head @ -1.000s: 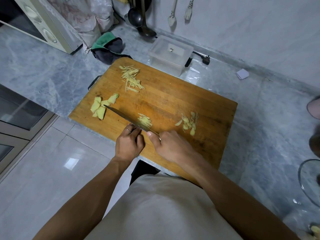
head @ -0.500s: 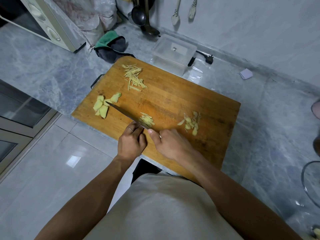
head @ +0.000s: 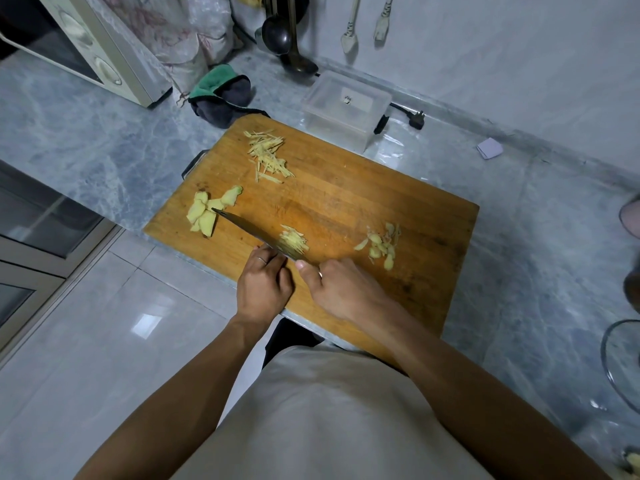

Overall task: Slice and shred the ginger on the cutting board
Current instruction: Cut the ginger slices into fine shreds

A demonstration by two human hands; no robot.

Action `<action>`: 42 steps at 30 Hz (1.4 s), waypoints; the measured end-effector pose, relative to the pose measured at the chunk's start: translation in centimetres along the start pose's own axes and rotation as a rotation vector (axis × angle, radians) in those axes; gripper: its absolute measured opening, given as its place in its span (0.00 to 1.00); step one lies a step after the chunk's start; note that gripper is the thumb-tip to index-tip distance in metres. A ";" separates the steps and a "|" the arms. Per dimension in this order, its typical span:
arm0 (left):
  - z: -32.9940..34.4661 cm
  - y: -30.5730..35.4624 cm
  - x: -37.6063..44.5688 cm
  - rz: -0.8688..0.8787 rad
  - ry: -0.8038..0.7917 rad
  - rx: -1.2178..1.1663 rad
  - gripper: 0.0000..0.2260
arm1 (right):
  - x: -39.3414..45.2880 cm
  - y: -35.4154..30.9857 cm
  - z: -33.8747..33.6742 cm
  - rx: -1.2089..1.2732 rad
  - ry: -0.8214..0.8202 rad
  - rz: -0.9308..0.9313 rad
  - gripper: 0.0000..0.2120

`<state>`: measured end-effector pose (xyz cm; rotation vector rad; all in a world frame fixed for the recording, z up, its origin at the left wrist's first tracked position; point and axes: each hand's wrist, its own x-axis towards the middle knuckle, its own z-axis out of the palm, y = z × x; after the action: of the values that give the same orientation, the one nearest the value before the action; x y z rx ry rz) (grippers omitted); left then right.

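Observation:
A wooden cutting board lies on the marble counter. My right hand grips the handle of a knife, whose blade runs left across the board and ends at a group of flat ginger slices. My left hand has curled fingers against the near side of the blade, holding down ginger that is mostly hidden beneath them. Fresh ginger shreds lie just beyond the blade. A larger heap of shreds sits at the far left of the board, and ginger peel scraps lie to the right.
A clear plastic box stands behind the board, with a plug and cord beside it. A green and grey cloth and a microwave are at the back left. Ladles hang on the wall. A glass bowl rim is at the right edge.
Both hands stay at the board's near edge with the knife working in the same spot. The small heap of shreds beside the blade looks slightly larger.

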<state>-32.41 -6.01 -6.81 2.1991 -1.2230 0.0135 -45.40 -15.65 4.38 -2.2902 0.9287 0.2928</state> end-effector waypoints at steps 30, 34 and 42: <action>0.2 -0.2 0.0 -0.006 0.006 -0.047 0.10 | -0.1 0.8 -0.1 0.064 0.005 -0.006 0.32; 0.2 -0.1 -0.1 -0.002 0.005 -0.042 0.09 | -0.5 0.6 -0.2 0.065 0.000 -0.004 0.32; 0.1 -0.2 0.0 -0.010 -0.021 -0.015 0.08 | 0.2 0.1 0.2 0.088 -0.001 0.011 0.31</action>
<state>-32.29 -5.96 -7.05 2.1973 -1.2189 -0.0228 -45.37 -15.69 4.07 -2.2057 0.9356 0.2525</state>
